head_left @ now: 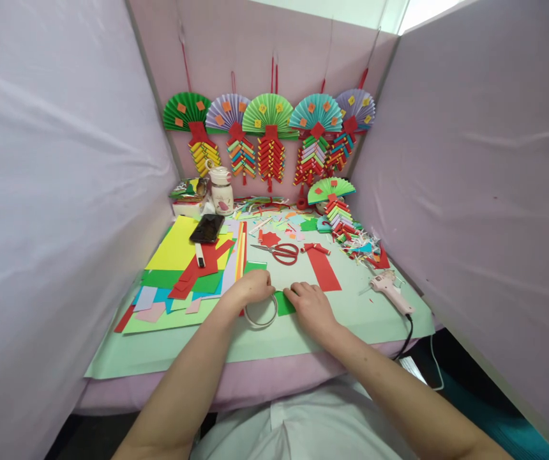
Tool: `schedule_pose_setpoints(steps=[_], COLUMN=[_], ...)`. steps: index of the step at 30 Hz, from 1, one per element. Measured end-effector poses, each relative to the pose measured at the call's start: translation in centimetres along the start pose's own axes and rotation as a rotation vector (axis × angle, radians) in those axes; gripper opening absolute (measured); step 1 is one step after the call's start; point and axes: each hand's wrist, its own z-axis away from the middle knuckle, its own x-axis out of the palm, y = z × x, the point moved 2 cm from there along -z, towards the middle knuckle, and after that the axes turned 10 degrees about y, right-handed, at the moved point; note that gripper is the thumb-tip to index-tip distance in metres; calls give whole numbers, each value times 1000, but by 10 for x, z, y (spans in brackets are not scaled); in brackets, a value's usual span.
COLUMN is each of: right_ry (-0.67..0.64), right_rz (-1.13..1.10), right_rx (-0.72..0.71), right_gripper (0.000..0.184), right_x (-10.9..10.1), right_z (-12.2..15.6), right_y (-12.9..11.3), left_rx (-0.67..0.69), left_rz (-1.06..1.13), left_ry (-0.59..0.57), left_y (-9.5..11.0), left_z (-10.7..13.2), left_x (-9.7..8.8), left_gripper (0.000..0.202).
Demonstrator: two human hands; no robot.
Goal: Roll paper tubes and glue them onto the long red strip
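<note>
Forearms (202, 364) reach over the table (173, 354). Left hand (255, 285) grasps the tape roll (259, 326) at its top; right hand (310, 303) lies fingers-down on green paper (285, 306) between them, apparently steadying it; grip indeterminable.

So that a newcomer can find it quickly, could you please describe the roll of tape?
On the pale green table cover, look toward the near edge for the person's left hand. Just below that hand in the picture is the roll of tape. It is a pale, hollow ring, unlike the flat green paper to its right.
</note>
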Motion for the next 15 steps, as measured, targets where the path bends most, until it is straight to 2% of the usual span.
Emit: schedule_pose_setpoints(steps=[4, 15], right_ry=[-14, -27], right_rz=[26, 77], right_rx=[-44, -86], right_gripper=[36, 41], right_x=[-1, -4], right_z=[1, 0], right_y=[-2, -7], left_rx=[10, 13], left_rz=[2, -11], left_ry=[-99, -121], left_y=[-5, 1], left_z=[-4, -1], left_x=[1, -3], left_gripper=[25, 22])
